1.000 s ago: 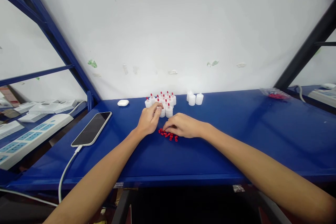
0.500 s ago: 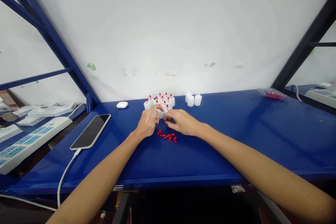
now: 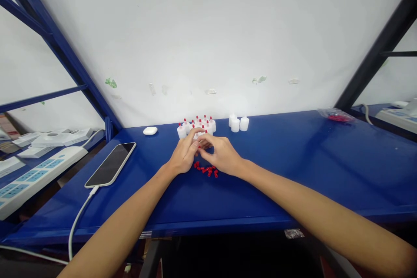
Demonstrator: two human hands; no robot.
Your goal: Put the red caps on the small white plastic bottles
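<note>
My left hand (image 3: pixel 185 155) is closed, with its fingers wrapped round something mostly hidden, just in front of the group of white bottles with red caps (image 3: pixel 181 131). My right hand (image 3: pixel 222 154) pinches a small red cap (image 3: pixel 199 148) between thumb and fingers, close against the left hand. Several loose red caps (image 3: pixel 209 171) lie on the blue table just below both hands. To the right of the capped group stand several white bottles without red caps (image 3: pixel 244 124).
A phone (image 3: pixel 110 165) with a white cable lies at the left, near a white earphone case (image 3: pixel 150 130). A power strip (image 3: pixel 42 178) and white boxes are at far left. A clear bag with red pieces (image 3: pixel 337 116) rests at back right.
My right hand has moved left, bringing its fingertips and the red cap up to my left hand. The view has shifted slightly.
</note>
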